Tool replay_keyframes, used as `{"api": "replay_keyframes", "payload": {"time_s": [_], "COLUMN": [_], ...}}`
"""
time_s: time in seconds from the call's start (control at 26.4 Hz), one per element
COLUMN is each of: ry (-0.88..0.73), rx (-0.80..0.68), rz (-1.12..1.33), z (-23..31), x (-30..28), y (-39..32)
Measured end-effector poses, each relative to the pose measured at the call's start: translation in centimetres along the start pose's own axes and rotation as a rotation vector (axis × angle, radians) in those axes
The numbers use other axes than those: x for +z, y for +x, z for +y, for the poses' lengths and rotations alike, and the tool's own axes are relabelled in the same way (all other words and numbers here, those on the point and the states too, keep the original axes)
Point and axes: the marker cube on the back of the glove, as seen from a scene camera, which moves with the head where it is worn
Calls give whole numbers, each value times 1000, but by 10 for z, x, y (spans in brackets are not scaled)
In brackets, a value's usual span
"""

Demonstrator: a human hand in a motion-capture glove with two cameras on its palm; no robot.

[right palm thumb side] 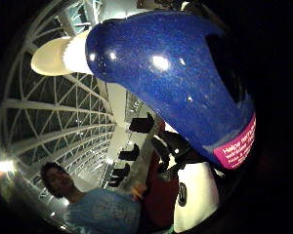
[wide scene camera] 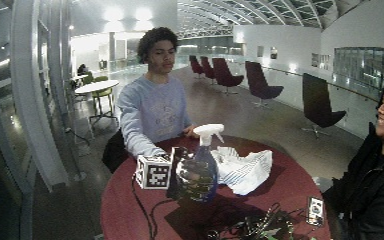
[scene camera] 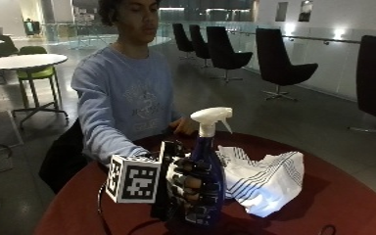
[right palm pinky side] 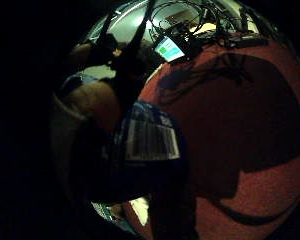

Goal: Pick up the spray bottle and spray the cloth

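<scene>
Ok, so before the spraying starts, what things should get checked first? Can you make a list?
1. Bottle held: the right hand has its fingers curled round the blue spray bottle. Ok.
2. Bottle upright: it stands straight, white spray head on top. Ok.
3. Nozzle aimed at the cloth: the nozzle tip points toward the side where the striped white cloth lies, but over it rather than down at it. Not ok.
4. Finger on the trigger: the grip is low on the bottle's body, well below the spray head. Not ok.
5. Cloth within range: it lies on the red table right beside the bottle. Ok.
</scene>
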Motion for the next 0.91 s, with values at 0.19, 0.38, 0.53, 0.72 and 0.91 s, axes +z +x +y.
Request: {"api": "replay_keyframes", "payload": {"time_s": [0.19,0.38,0.53,0.72,0.91], "ry": [24,-19,-114,-218,-316], "rx": [-4,14,11,-29,-11], "rz": [10,29,64,150,256], "z": [-1,-3,3,16,29], "x": [1,-5,-18,-42,-67], "y": [0,-10,-27,-49,-67]}}
